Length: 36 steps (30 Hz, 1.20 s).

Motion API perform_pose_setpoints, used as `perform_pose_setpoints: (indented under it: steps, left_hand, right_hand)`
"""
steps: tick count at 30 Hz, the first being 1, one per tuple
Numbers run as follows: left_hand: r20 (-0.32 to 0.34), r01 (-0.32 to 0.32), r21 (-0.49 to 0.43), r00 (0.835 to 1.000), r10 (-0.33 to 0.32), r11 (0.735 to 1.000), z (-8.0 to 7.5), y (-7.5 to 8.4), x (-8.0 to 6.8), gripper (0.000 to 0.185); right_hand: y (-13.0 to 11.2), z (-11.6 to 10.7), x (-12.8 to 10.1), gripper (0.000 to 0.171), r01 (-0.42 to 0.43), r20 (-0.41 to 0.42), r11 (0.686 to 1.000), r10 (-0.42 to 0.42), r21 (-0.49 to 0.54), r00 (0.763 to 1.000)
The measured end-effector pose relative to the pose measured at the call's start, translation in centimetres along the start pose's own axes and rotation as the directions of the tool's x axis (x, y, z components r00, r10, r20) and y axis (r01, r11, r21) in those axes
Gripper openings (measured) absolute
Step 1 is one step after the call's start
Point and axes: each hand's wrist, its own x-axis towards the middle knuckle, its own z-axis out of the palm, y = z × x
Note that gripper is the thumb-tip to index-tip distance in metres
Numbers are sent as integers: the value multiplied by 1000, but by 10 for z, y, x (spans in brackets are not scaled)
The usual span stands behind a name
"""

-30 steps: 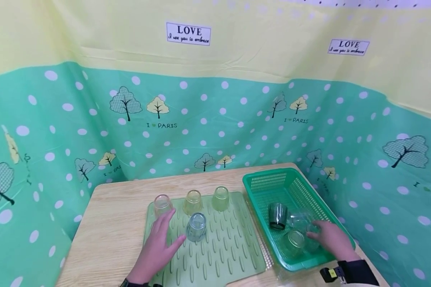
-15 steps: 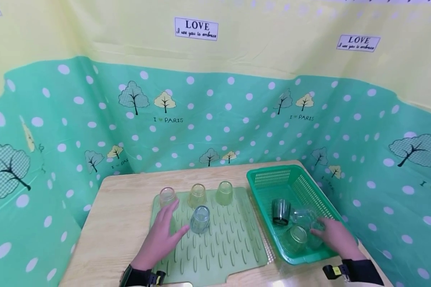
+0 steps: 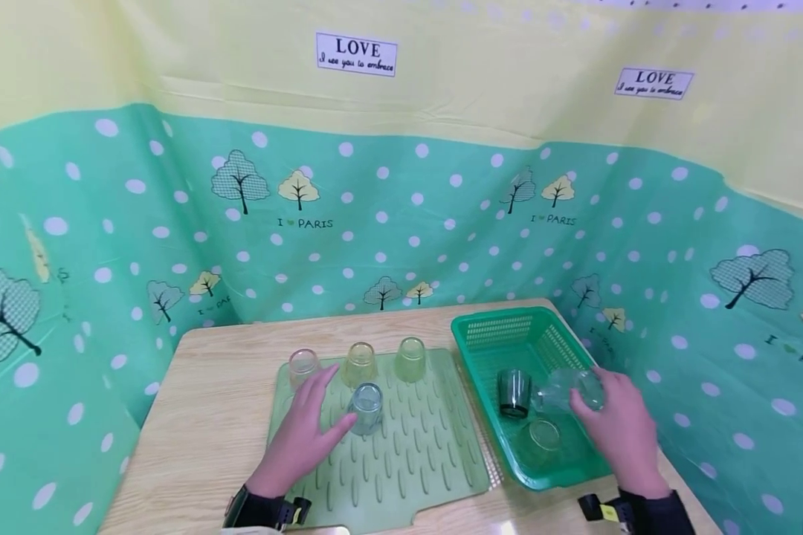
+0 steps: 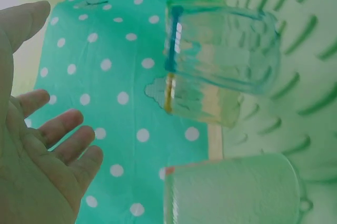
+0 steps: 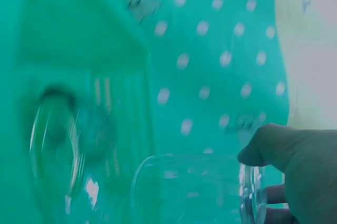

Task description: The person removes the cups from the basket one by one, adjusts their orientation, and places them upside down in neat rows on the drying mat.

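- While the right hand (image 3: 618, 427) grips a clear drinking glass (image 3: 569, 389) lying on its side, that glass is held above the inside of the green perforated plastic basket (image 3: 508, 331), near the basket's right wall; the right wrist view shows a thumb on the glass's rim.
- Below the held glass, a dark green glass (image 3: 514, 392) stands in the basket and a pale green glass (image 3: 542, 436) lies near the front wall.
- Flat and relaxed, the left hand (image 3: 304, 438) rests on the pale green ribbed draining mat (image 3: 415, 461), fingers spread and gripping nothing; its thumb lies just beside an upturned bluish clear glass (image 3: 366, 407).
- Behind that hand, three upturned glasses stand in a row on the mat: a pinkish glass (image 3: 302, 365), an amber glass (image 3: 359, 363) and a yellow-green glass (image 3: 411, 359).
- Mat and basket sit side by side on a light wooden table (image 3: 207, 416).
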Motion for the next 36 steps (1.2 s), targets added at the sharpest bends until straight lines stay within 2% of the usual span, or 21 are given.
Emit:
perform_pose_setpoints:
  steps: [3,5,8,10,11,15,18,20,24,29,36]
  left_hand:
    - [-15,-12,-15,1000,11,1000,0,9,2,89]
    - [-25,-39,-16,999,38,999,0,15,3,89]
    - [-29,-106,-7,994,105,994,2,24,7,89]
    - [-27,-140,6,990,140,990,4,29,10,88]
    - [-29,-158,13,987,158,987,6,31,11,89]
    - [-19,-193,32,981,193,981,14,38,16,88]
    - [5,-198,39,980,197,980,21,42,19,90]
    - [23,-198,41,980,198,979,27,43,20,91]
    - [64,-200,50,978,197,978,37,45,21,89]
    - [80,-229,97,972,222,968,48,45,22,87]
    - [69,-234,156,972,225,960,58,44,23,84]
  right_hand:
    - [-31,14,-4,54,105,-94,991,-97,78,991]
    - [-42,36,-7,55,186,-138,976,-170,114,976]
    - [-50,79,-8,57,279,-177,953,-257,117,950]
    - [-67,90,-10,57,315,-161,938,-292,145,943]
    - [-77,94,-11,56,323,-154,934,-300,154,941]
    - [-134,79,-19,53,313,-80,913,-303,262,950]
    - [-153,89,-23,53,352,-90,893,-341,280,936]
    - [-162,94,-26,55,361,-66,887,-358,288,931]
    - [-173,104,-31,55,364,6,888,-381,283,925]
    - [-179,115,-33,54,359,81,887,-397,291,914]
    - [-182,123,-34,57,355,103,878,-405,320,909]
